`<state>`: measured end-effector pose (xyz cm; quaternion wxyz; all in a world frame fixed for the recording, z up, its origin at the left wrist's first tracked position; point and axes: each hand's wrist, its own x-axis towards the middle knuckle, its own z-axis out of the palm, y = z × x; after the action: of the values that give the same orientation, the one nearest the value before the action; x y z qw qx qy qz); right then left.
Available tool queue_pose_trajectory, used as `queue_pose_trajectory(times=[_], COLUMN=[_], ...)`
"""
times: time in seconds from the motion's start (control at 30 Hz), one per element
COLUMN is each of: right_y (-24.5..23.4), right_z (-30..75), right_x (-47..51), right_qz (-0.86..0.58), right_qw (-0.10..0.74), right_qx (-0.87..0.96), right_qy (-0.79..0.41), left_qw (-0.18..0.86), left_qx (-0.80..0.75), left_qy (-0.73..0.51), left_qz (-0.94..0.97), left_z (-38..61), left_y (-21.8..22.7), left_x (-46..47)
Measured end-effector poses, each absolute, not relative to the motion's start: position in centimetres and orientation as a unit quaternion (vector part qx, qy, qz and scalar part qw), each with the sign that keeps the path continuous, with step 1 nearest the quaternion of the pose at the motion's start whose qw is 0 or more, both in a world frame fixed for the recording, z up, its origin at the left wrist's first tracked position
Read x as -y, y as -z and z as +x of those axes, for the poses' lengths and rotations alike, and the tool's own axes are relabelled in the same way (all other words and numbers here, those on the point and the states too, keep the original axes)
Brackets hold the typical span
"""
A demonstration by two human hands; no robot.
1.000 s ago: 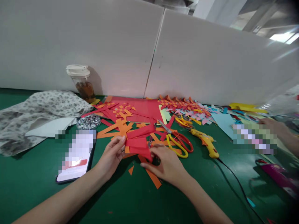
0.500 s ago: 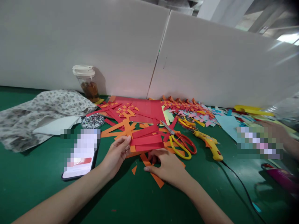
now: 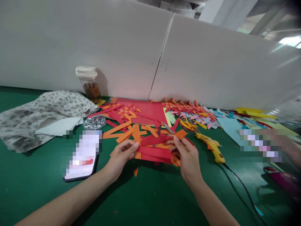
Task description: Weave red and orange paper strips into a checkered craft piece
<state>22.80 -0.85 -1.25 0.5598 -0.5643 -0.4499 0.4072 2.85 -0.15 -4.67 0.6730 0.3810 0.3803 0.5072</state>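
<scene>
My left hand (image 3: 122,154) pinches the left end of a set of red paper strips (image 3: 156,153), joined there to an upright orange strip (image 3: 136,135). At the right of these red strips, my right hand (image 3: 188,155) grips an orange paper strip (image 3: 181,134) between thumb and fingers. Its rear end shows above the hand; the rest lies partly behind the fingers. Loose orange strips (image 3: 122,127) are spread on the table behind both hands. The scissors (image 3: 168,127) are mostly covered by my right hand, with only the blades and a bit of handle showing.
A yellow glue gun (image 3: 213,147) with a black cord lies at right. A phone (image 3: 82,157), patterned cloth (image 3: 51,105) and lidded cup (image 3: 89,84) are at left. Woven paper pieces (image 3: 183,108) line the white partition (image 3: 117,47). Another person's hand (image 3: 285,142) is at far right.
My right hand has picked up the orange strip from the table's front and raised it to the right end of the red strips. My left hand keeps its hold, shifted slightly right.
</scene>
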Motion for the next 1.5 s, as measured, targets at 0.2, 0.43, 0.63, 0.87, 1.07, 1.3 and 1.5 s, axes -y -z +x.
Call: queue_pose_trajectory(times=[0.2,0.43,0.63,0.87,1.07,1.3,1.5], right_y=[1.2,1.7,2.0,0.9,0.5,0.4,0.5], right_z=[21.5,22.0,22.0,21.7,21.7,21.5,21.2], right_x=[0.9,1.0,0.9,1.4,1.6,1.7,1.8], right_qz=[-0.535,-0.582,-0.572,-0.540,-0.526,-0.553,-0.558], right_qw=[0.546,0.527,0.529,0.547,0.486,0.433,0.447], right_qx=[0.455,0.487,0.497,0.482,0.567,0.621,0.611], right_qy=[-0.456,-0.383,-0.382,-0.421,-0.406,-0.348,-0.339], left_qw=[0.620,0.641,0.636,0.621,0.614,0.568,0.576], left_qx=[-0.426,-0.426,-0.437,-0.439,-0.411,-0.405,-0.394], left_qy=[-0.469,-0.488,-0.496,-0.494,-0.412,-0.358,-0.347], left_qz=[0.462,0.413,0.398,0.422,0.533,0.621,0.627], left_z=[3.3,3.5,3.5,3.6,3.8,3.8,3.8], left_y=[4.2,4.2,4.2,4.3,5.0,4.9,4.7], left_x=[0.4,0.4,0.5,0.4,1.0,1.2,1.2])
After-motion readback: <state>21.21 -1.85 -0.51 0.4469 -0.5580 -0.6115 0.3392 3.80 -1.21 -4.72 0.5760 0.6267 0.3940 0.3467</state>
